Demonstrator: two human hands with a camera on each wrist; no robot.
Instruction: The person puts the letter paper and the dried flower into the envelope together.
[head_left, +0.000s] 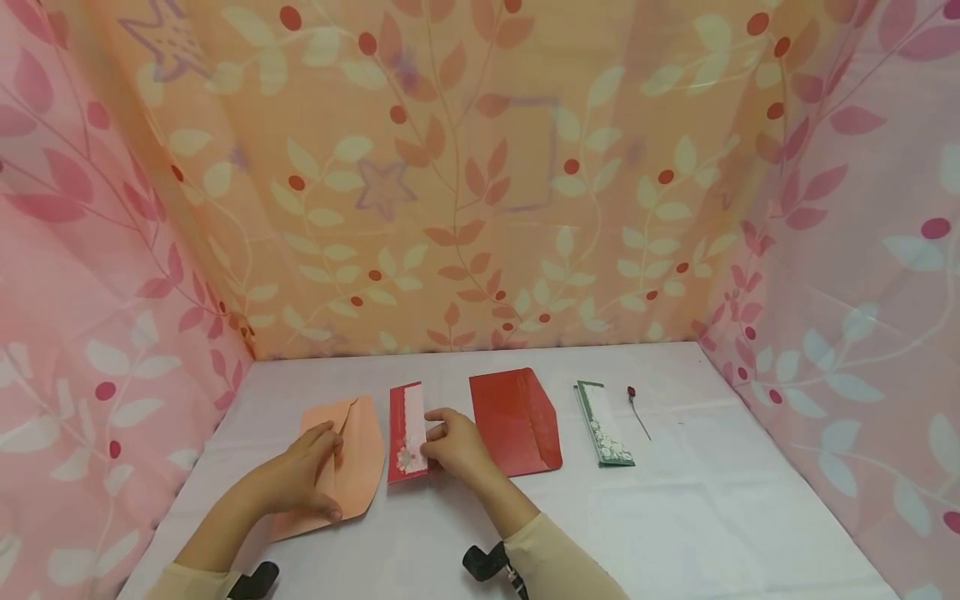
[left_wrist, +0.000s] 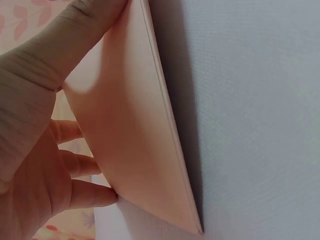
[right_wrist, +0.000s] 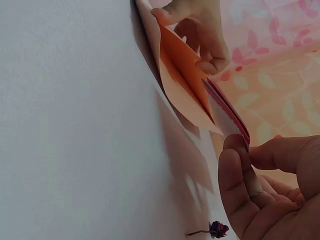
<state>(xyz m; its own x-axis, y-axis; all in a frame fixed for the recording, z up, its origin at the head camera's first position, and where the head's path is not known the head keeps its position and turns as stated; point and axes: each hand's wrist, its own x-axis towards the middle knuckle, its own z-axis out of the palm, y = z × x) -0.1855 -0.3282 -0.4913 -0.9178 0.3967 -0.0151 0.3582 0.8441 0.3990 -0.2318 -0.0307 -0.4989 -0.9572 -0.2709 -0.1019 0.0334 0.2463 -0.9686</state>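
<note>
A peach envelope (head_left: pixel 365 454) lies at the left of the table, its flap side turned to the right. My left hand (head_left: pixel 296 477) grips it across the edges, thumb on the near side and fingers on the far side. In the right wrist view the envelope's mouth (right_wrist: pixel 182 67) bows apart. Between thumb and fingers, my right hand (head_left: pixel 463 450) pinches a red folded card (head_left: pixel 397 433) with a pale floral panel. The card stands just right of the envelope, its far end close to the mouth; whether they touch I cannot tell.
A red envelope (head_left: pixel 506 425) lies right of the card. Farther right are a green-and-white floral folded card (head_left: pixel 606 429) and a small dried rose (head_left: pixel 632 392) on a thin stem. Patterned cloth (head_left: pixel 480 167) walls in the white table (head_left: pixel 675 533) at the back and sides.
</note>
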